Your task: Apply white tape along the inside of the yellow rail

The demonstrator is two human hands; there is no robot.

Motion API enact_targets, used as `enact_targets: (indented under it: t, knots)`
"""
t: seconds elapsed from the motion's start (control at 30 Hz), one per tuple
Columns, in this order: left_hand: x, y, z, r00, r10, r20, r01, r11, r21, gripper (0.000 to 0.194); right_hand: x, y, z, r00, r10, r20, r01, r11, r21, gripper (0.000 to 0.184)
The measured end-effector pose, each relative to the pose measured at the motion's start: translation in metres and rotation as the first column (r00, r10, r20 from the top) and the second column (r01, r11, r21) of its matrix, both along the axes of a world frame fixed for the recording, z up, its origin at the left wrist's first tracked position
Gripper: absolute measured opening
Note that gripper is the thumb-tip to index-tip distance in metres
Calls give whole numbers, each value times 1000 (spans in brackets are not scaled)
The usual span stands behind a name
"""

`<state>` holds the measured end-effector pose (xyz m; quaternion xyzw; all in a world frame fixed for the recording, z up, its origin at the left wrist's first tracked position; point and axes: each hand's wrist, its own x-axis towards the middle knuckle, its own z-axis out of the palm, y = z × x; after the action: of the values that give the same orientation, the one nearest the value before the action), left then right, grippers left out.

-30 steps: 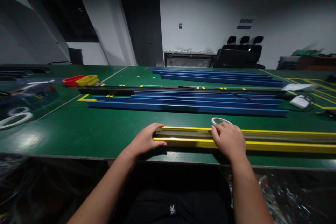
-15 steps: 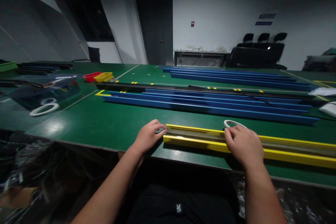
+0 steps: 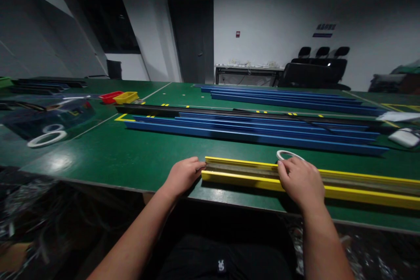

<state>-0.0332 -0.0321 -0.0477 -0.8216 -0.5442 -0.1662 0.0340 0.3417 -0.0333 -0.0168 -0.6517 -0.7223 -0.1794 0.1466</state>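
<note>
A long yellow channel with a grey inside lies along the near edge of the green table. My left hand sits at the channel's left end, fingers curled, fingertips against the end; what they pinch, if anything, is hidden. My right hand rests on top of the channel further right. Its fingers are closed on a white tape roll that stands at the channel's far wall.
Several long blue rails and a black rail lie across the table behind the channel. Red and yellow bins and two white tape rolls are at the left. A white object lies far right.
My left hand has slid off the top of the channel's end and curled up against its tip. The right hand stays on the tape roll. The view has shifted slightly.
</note>
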Motion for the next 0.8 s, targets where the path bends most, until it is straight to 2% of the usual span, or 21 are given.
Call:
enact_targets:
  t: [0.4,0.8]
  knots:
    - [5,0,3,1000,24,14,-24,999,-25,23,-1,0,0,1000,-20,17,20,1000,-21,42]
    - [6,2,-2,996,17,89,-14,1000,-27,21,-1,-1,0,1000,-23,-1,23,1000,-6,42]
